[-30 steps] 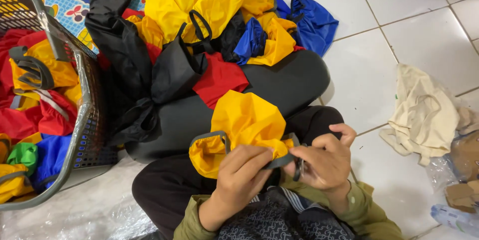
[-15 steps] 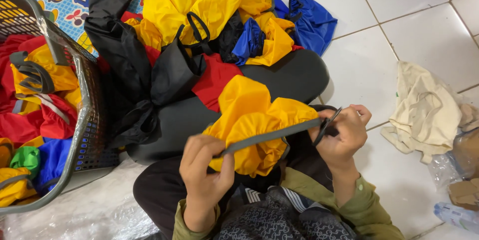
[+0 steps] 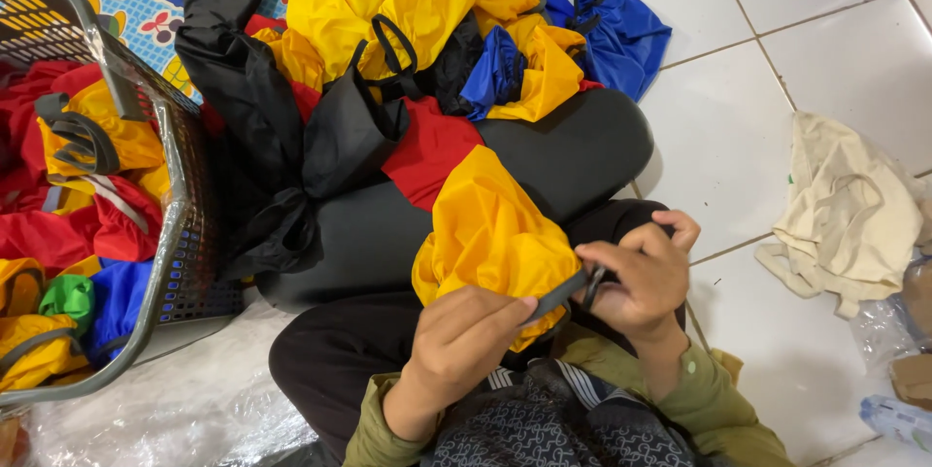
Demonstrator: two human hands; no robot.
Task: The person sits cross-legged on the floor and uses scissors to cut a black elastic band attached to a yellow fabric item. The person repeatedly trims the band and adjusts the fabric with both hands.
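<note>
At the left edge a grey wire basket (image 3: 175, 234) is cut off by the frame, its red, yellow, blue and green fabric partly hidden, and the heap of black, yellow and blue bags (image 3: 388, 69) at upper centre overlaps so much that single pieces are hard to separate. At lower centre the left hand (image 3: 466, 341) is closed, thumb and fingers pinching the dark strap (image 3: 558, 294) of a crumpled yellow bag (image 3: 490, 234) on the lap; just right, the right hand (image 3: 641, 278) curls tightly around the strap's other end, with a cream cloth bag (image 3: 849, 210) on the white floor tiles (image 3: 738, 137) at far right
</note>
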